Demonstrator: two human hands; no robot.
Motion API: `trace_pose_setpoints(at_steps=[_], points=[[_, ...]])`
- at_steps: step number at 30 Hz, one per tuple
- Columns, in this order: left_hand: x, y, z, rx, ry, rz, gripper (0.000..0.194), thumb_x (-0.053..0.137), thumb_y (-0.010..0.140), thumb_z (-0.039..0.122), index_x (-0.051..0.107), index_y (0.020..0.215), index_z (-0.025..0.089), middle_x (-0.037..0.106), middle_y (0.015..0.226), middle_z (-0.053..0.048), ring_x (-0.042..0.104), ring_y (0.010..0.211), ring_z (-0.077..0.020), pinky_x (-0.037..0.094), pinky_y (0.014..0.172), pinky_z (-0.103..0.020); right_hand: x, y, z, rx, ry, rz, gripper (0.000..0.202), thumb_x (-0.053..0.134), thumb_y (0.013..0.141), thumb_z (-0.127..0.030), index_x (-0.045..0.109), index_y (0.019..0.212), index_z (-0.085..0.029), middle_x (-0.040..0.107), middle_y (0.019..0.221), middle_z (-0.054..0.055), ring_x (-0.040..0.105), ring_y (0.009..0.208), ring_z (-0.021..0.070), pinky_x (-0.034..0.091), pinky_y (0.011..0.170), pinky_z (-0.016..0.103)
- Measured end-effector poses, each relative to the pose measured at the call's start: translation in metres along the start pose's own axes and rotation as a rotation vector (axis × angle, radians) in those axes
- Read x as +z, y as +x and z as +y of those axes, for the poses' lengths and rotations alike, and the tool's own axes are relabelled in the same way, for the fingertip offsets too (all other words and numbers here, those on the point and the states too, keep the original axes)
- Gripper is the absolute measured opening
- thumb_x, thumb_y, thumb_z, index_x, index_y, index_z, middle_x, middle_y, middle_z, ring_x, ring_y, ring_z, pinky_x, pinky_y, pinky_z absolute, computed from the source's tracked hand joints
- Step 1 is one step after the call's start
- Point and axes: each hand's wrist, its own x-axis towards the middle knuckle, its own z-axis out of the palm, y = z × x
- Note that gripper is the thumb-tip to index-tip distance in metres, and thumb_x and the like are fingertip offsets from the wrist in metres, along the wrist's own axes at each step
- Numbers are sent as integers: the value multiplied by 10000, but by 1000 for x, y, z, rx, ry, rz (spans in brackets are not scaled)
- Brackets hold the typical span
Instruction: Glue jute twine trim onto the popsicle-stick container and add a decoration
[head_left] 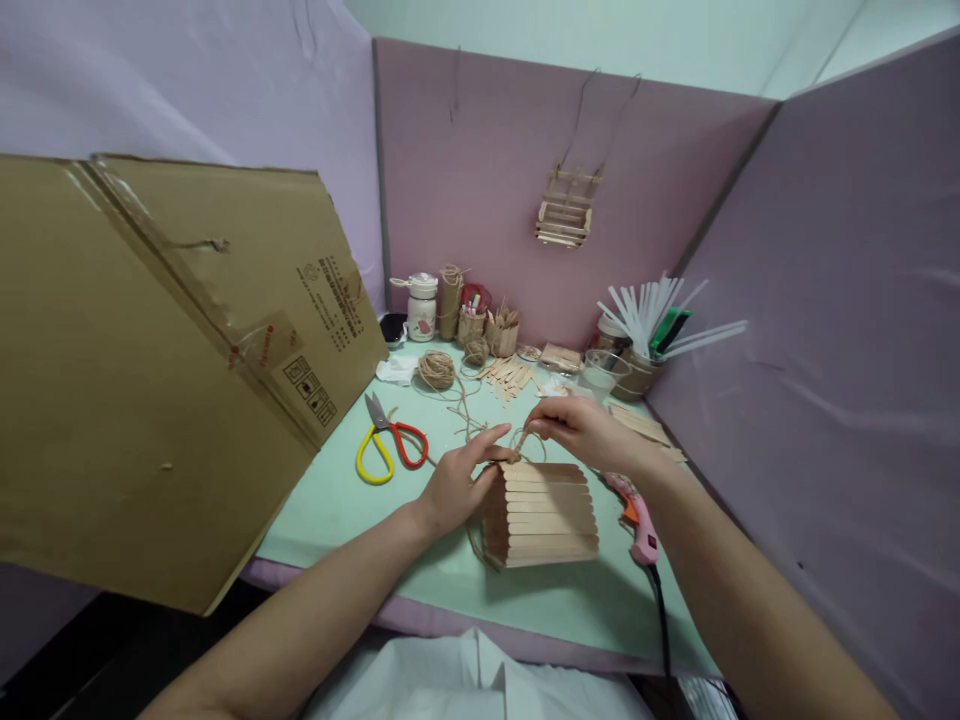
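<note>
Forearms (322,595) flank the box (553,515) — left hand (456,487) touches its top corner, grip unclear; right hand (576,427) pinches twine (522,440) just above!

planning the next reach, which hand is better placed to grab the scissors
Most likely the left hand: at the edge of the wooden box, it is nearer the scissors, which lie to its left. The right hand is farther off and pinches the twine.
</note>
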Motion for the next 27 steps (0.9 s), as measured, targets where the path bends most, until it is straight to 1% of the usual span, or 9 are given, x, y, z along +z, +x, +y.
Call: trace_pose_setpoints(at_steps=[3, 7, 10, 14, 19, 24, 25, 27], points=[[0, 0, 1, 3, 4, 1, 556, 495, 825, 67, 436, 1350, 240, 738, 1054, -17, 667, 1040, -149, 496, 956, -329, 3, -9, -9, -35, -121, 86, 211, 503, 927, -211, 680, 823, -161, 661, 749, 29, 570, 693, 141, 392, 641, 243], [0, -1, 0, 20, 4, 6, 543, 498, 836, 84, 436, 1354, 231, 736, 1060, -27, 671, 1034, -152, 499, 953, -324, 8, -32, -31, -82, -321, 211, 187, 532, 931, -210, 680, 835, -149, 641, 789, 44, 575, 736, 156, 380, 656, 258], [1, -2, -1, 38, 3, 11, 528, 494, 847, 94, 438, 1354, 230, 735, 1063, -29, 665, 1048, -152, 486, 976, -329, 14, -48, -45, -160, -451, 270, 230, 506, 950, -231, 673, 819, -142, 608, 743, 48, 558, 721, 166, 365, 651, 272], [2, -2, -1, 66, -28, -9, 537, 487, 858, 95, 415, 1373, 232, 734, 1064, -26, 659, 1048, -145, 459, 1015, -346, 25, -62, -54, -257, -590, 334, 247, 483, 955, -206, 641, 774, -151, 576, 700, 38, 522, 683, 170, 322, 614, 285], [2, -3, -1, 58, -46, -8, 536, 492, 859, 94, 415, 1371, 236, 734, 1062, -24, 666, 1027, -143, 457, 1014, -354, 37, -71, -59, -301, -702, 359, 219, 495, 937, -168, 621, 758, -160, 544, 665, 25, 473, 635, 174, 274, 581, 304], [2, -3, 0, 51, -56, -17, 533, 488, 858, 87, 417, 1366, 232, 735, 1063, -28, 663, 1040, -143, 455, 1014, -350, 47, -75, -63, -308, -748, 384, 250, 509, 915, -167, 583, 677, -183, 526, 632, 24, 438, 598, 182, 253, 574, 324], [2, -3, 0, 46, -55, -18, 533, 488, 856, 85, 418, 1364, 229, 735, 1062, -29, 661, 1044, -144, 452, 1019, -353, 49, -76, -63, -303, -746, 383, 243, 509, 912, -169, 587, 683, -183, 527, 634, 27, 439, 597, 185, 254, 573, 325], [2, -2, -1, 41, -57, -14, 530, 488, 854, 82, 422, 1360, 226, 737, 1056, -28, 663, 1036, -141, 451, 1020, -352, 53, -78, -64, -304, -744, 370, 205, 489, 917, -160, 624, 762, -161, 544, 658, 41, 457, 615, 194, 276, 582, 323]])
